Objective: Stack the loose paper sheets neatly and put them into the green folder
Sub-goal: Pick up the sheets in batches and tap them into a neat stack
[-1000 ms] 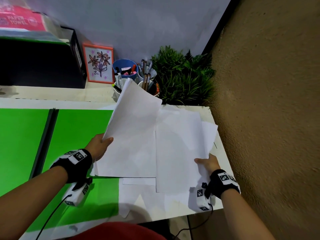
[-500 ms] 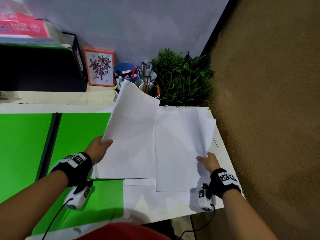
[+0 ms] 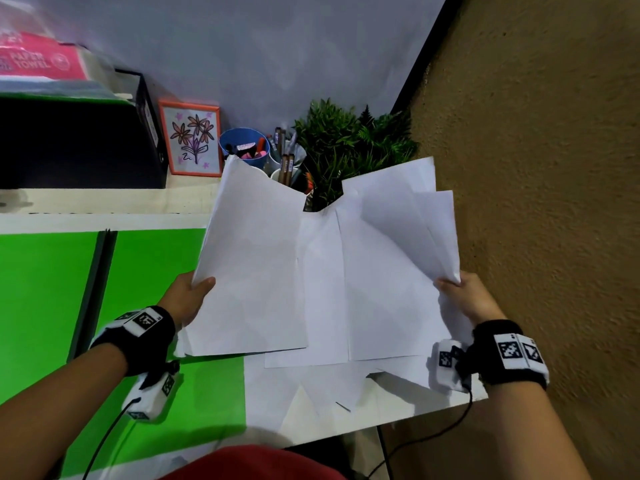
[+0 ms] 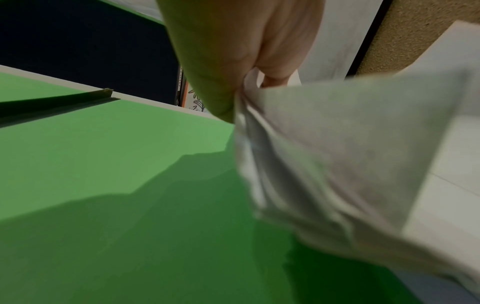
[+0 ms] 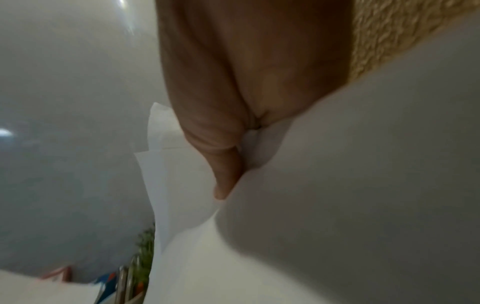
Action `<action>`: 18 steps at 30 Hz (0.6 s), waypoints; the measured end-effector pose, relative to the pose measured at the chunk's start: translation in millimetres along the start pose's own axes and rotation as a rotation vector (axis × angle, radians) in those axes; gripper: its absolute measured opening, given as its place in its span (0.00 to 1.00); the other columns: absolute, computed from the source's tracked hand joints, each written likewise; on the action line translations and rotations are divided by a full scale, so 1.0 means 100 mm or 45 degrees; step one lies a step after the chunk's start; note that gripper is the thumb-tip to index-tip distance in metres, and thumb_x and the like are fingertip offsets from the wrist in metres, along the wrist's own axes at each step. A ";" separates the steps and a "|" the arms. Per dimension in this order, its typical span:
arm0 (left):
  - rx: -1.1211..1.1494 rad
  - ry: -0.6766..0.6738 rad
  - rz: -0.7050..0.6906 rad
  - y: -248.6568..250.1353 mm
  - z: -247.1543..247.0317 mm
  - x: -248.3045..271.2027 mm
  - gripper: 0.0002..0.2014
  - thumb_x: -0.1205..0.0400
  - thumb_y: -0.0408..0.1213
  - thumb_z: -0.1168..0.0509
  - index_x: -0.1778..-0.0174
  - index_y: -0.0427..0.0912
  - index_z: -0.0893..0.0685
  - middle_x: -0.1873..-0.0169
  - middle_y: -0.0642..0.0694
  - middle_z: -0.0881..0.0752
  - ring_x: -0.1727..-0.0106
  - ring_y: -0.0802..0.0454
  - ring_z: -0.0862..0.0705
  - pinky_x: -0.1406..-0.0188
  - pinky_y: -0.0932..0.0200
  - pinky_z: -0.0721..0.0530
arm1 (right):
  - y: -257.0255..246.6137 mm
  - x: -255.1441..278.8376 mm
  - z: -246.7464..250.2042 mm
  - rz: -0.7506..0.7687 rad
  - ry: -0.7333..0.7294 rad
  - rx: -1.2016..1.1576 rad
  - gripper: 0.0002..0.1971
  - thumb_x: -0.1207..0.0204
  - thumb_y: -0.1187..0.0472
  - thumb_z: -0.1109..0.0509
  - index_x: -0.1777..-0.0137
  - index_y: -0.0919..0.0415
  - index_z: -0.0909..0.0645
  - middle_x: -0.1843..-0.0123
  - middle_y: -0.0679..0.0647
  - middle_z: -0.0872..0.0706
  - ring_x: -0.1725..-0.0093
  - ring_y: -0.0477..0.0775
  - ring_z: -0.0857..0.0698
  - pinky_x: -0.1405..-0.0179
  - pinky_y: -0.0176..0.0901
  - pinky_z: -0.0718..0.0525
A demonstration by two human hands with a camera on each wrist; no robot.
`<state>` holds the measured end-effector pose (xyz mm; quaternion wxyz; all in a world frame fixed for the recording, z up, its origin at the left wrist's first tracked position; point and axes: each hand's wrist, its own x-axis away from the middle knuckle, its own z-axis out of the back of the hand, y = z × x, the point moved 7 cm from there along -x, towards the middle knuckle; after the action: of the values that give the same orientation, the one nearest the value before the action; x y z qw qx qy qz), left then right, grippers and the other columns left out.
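Several white paper sheets [image 3: 318, 271] are lifted off the table, fanned and uneven. My left hand [image 3: 188, 297] pinches the left sheets at their left edge, thumb on top; the left wrist view shows those sheets [image 4: 324, 160] bunched under the hand [image 4: 241, 67]. My right hand [image 3: 462, 296] pinches the right sheets at their right edge, and the right wrist view shows a finger [image 5: 226, 164] pressed into the paper [image 5: 337, 195]. The green folder [image 3: 145, 271] lies open on the table at the left, its dark spine [image 3: 91, 289] running front to back. More sheets [image 3: 311, 386] lie flat below.
At the back stand a framed flower drawing [image 3: 192, 143], a blue cup of pens [image 3: 246, 147], white pen cups [image 3: 287, 164] and a green plant [image 3: 349, 147]. A black box [image 3: 79, 143] sits at the back left. A brown wall [image 3: 536, 202] closes the right side. The table's front edge [image 3: 398, 419] is near.
My right hand has lifted its sheets off the table and swung them up and to the right. The left hand holds its sheets much as before.
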<state>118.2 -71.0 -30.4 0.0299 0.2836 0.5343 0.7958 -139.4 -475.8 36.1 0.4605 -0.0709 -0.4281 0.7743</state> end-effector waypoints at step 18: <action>0.032 -0.130 -0.017 0.50 -0.28 0.15 0.17 0.18 0.30 0.43 0.39 0.20 0.27 0.75 0.34 0.19 0.76 0.50 0.22 0.84 0.70 0.27 | -0.91 0.41 0.24 0.222 0.048 -0.603 0.13 0.21 0.72 0.39 0.64 0.58 0.22 0.82 0.42 0.16 0.82 0.35 0.20 0.79 0.26 0.22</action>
<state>104.6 -110.6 12.0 0.0588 0.3208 0.5439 0.7732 -115.5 -439.7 129.1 0.3705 -0.2280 -0.5813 0.6876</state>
